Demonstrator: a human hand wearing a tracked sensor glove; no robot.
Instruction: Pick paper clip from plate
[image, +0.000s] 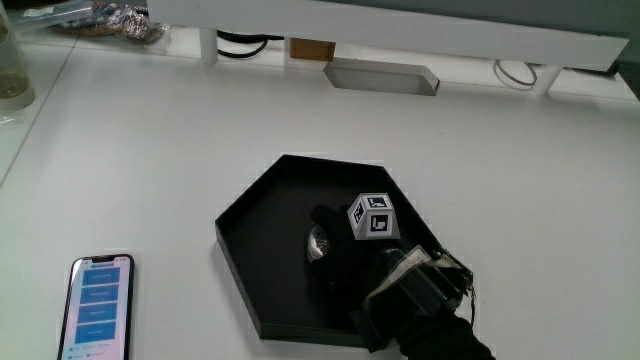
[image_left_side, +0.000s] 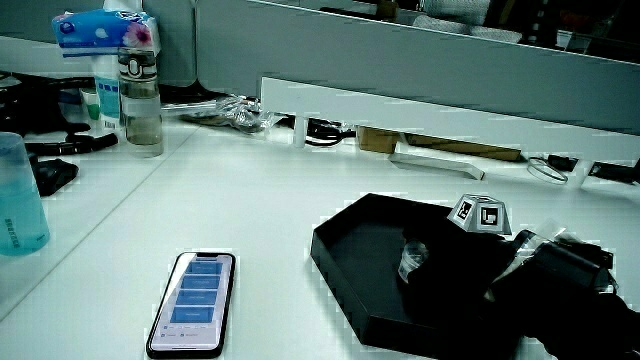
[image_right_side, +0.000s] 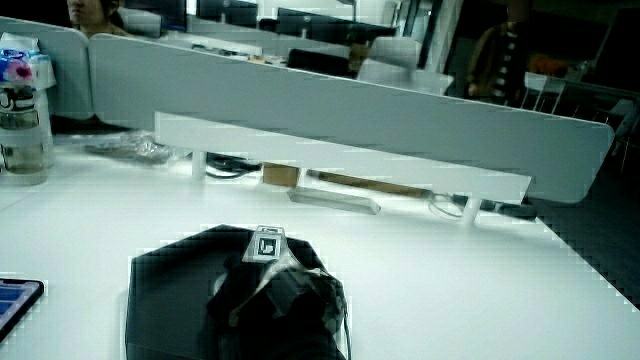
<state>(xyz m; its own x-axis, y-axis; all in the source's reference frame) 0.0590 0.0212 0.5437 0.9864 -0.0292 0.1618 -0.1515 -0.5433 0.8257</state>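
Observation:
A black hexagonal plate (image: 262, 225) lies on the white table, near the person's edge. The gloved hand (image: 336, 243) reaches into it from the person's side, with the patterned cube (image: 372, 216) on its back. Its fingers are curled around a small silvery paper clip (image: 318, 243) just above the plate's floor. In a side view the paper clip (image_left_side: 412, 258) stands up at the tips of the hand (image_left_side: 445, 262) inside the plate (image_left_side: 355, 240). In a side view the hand (image_right_side: 255, 290) covers much of the plate (image_right_side: 160, 295) and hides the clip.
A phone (image: 97, 306) with a lit screen lies on the table beside the plate, also shown in a side view (image_left_side: 195, 300). A water bottle (image_left_side: 140, 100) and a blue cup (image_left_side: 18, 195) stand farther from the plate. A white raised shelf (image: 400, 30) runs along the low partition.

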